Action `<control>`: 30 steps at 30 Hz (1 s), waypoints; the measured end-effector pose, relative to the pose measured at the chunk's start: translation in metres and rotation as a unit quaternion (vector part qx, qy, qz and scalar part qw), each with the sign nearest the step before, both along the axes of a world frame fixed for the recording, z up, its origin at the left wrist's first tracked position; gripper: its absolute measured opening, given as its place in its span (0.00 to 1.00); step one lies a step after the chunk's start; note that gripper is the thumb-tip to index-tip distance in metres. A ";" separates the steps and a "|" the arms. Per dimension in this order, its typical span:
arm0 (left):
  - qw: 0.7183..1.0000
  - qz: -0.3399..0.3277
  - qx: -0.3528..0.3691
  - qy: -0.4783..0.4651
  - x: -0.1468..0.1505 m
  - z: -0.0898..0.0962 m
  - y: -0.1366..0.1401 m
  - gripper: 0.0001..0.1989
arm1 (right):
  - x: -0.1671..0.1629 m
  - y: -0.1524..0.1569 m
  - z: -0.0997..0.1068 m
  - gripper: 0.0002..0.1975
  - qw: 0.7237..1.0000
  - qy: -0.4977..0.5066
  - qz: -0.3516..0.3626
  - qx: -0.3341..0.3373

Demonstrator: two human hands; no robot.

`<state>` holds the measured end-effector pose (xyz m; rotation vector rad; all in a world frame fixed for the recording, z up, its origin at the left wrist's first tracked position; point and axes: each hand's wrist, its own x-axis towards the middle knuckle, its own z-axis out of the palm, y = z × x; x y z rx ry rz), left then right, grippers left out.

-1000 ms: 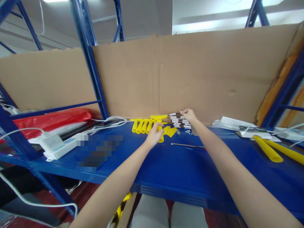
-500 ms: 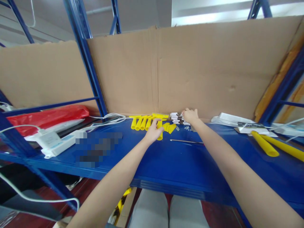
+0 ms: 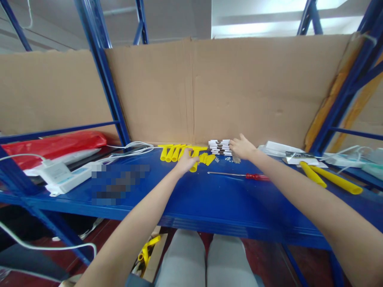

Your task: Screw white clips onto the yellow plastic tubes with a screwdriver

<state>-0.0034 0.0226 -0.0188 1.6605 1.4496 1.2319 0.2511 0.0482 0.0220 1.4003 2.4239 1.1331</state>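
My left hand (image 3: 186,160) is closed round a yellow T-shaped plastic handle (image 3: 194,164), whose crossbar points toward the cardboard. Just left of it, several matching yellow T-shaped pieces (image 3: 170,153) lie in a row. On the handle's right are small flat yellow pieces (image 3: 207,158). My right hand (image 3: 241,148) is at the right end of a stack of small white-and-brown packets (image 3: 219,147); its fingertips are bent against them, and what they pinch is hidden. Small silvery bits (image 3: 228,158) lie below that hand. A screwdriver with a red handle (image 3: 256,177) lies nearer me.
The blue shelf (image 3: 209,207) has a cardboard sheet (image 3: 233,91) behind it. Two yellow tubes (image 3: 338,181) lie at right beside plastic-wrapped papers. On the left are a white power strip (image 3: 70,179), cables and a red bag (image 3: 60,147). Below, a box holds yellow parts (image 3: 146,251).
The view has shifted a little, and the screwdriver's red handle now shows. My left hand's handle has its crossbar more plainly visible. My right hand stays by the packet stack.
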 end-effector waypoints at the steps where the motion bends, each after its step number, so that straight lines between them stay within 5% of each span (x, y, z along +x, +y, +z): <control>1: 1.000 0.003 -0.008 -0.002 0.000 0.002 -0.001 0.29 | 0.004 -0.003 0.000 0.18 1.000 -0.003 0.011 -0.007; 12: 0.999 -0.019 -0.012 0.023 0.005 0.021 -0.019 0.29 | 0.006 -0.034 -0.025 0.16 0.999 0.040 0.010 -0.034; 18: 0.980 -0.138 0.017 -0.142 0.009 0.026 -0.045 0.31 | 0.006 -0.049 -0.039 0.17 0.995 0.100 -0.010 -0.027; 23: 0.983 -0.108 -0.091 -0.115 0.038 0.029 -0.054 0.36 | 0.021 -0.053 -0.045 0.17 0.973 0.224 -0.044 0.015; 30: 0.974 -0.119 -0.043 -0.188 0.051 0.041 -0.040 0.36 | 0.043 -0.057 -0.043 0.17 0.935 0.346 -0.077 -0.005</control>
